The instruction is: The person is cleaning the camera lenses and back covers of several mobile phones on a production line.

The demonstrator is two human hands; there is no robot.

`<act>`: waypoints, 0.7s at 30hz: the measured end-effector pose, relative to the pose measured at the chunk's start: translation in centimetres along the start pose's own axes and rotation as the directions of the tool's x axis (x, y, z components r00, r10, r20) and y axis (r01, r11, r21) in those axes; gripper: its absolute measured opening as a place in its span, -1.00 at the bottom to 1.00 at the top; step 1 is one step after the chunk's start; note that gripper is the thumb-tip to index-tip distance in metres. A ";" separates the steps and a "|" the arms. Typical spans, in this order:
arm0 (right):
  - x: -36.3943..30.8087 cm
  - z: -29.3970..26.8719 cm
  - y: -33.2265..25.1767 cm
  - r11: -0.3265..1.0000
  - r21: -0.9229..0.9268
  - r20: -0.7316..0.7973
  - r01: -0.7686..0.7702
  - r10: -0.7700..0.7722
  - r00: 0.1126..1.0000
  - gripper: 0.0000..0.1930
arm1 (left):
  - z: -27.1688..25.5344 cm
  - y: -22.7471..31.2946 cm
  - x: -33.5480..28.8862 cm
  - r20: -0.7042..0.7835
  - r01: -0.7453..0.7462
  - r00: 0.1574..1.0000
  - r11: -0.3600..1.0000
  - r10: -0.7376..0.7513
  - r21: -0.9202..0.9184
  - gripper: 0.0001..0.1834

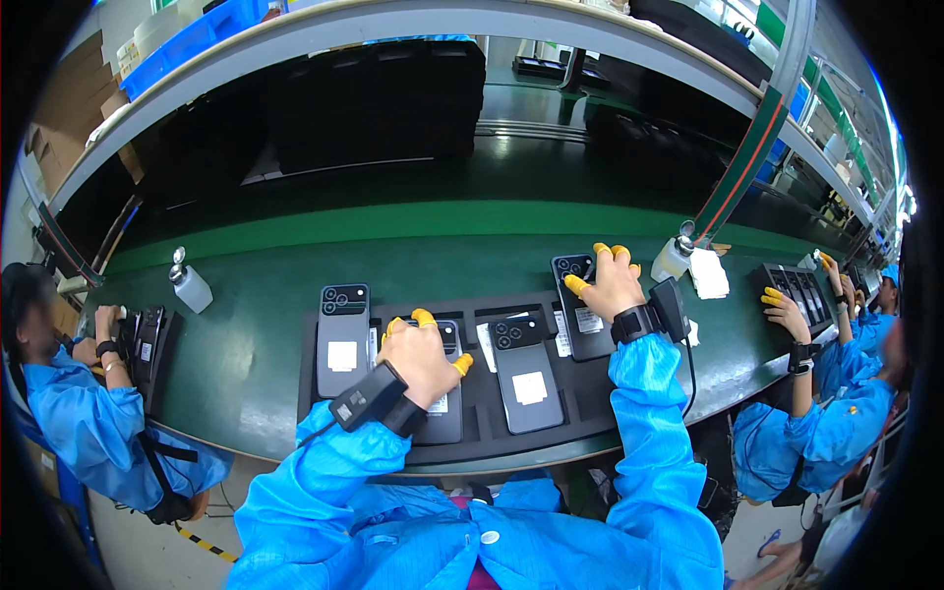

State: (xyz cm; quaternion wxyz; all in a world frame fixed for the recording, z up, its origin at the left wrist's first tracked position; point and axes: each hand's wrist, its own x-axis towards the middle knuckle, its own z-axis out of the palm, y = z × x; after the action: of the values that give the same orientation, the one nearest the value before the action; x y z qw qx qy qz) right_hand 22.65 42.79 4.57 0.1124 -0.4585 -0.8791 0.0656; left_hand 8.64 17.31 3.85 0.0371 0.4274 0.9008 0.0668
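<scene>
A black foam tray (479, 425) lies before me on the green bench, with several dark grey phones in it, backs up. My left hand (417, 356), in yellow finger cots, grips the second phone (447, 425) from the left, thumb at its right edge; the hand covers much of it. My right hand (612, 285), also in yellow finger cots, holds the upper end of the rightmost phone (590, 342). This phone's top reaches past the tray's far edge. White square labels show on the far-left phone (332, 379) and the phone between my hands (519, 369).
White pump bottles stand at left (193, 289) and right (673, 258), with white wipes (708, 273) beside the right one. Co-workers sit on both sides, a black tray (795, 295) before the right one. A shelf (393, 22) spans overhead; a post (739, 172) rises at right.
</scene>
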 end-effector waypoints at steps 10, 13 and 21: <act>-6.1 -1.7 8.1 0.992 0.124 -0.038 -0.026 0.031 0.999 -0.43 | -3.3 -7.5 -4.9 -0.543 -0.016 0.837 0.989 -0.069 -0.150 -0.56; -9.6 -1.5 10.4 0.969 0.231 0.062 -0.091 0.079 0.995 -0.55 | -1.9 -12.0 -8.0 -0.560 0.209 0.795 0.972 -0.235 -0.111 -0.62; -12.9 1.6 9.4 0.912 0.404 -0.231 0.070 0.027 0.973 -0.70 | 3.7 -14.2 -11.3 -0.427 0.240 0.831 0.922 -0.357 -0.303 -0.62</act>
State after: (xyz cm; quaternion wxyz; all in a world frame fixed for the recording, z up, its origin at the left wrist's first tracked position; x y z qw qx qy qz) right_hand 36.84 37.60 -0.78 0.3082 -0.4196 -0.8317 0.1929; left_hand 5.37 -0.07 -1.84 -0.1240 0.2433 0.9235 0.2696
